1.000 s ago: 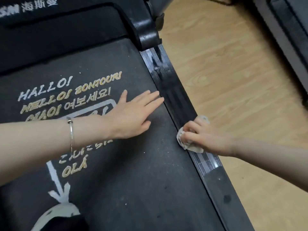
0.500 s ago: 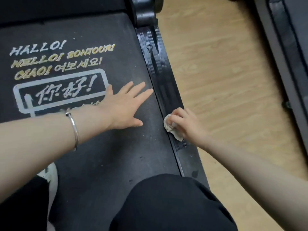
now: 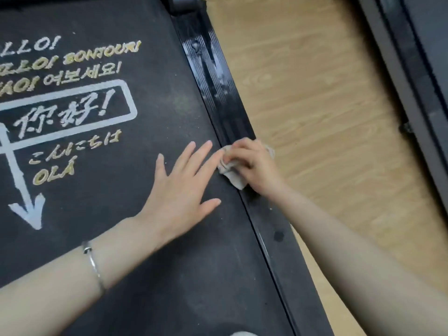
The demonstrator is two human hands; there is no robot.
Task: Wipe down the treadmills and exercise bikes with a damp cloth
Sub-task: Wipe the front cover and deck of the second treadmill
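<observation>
cloth [image 3: 233,176] sits bunched on the treadmill's side rail [image 3: 219,93], right hand [image 3: 253,163] curled around it. i see the left hand [image 3: 179,187] flat on the belt [image 3: 126,226], fingers spread, holding nothing, its fingertips now nearer the cloth than before.

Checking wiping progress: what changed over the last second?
The left hand slid along the belt toward the person, off the boxed print; its fingertips now nearly meet the cloth. The right hand still grips the cloth on the side rail.
</observation>
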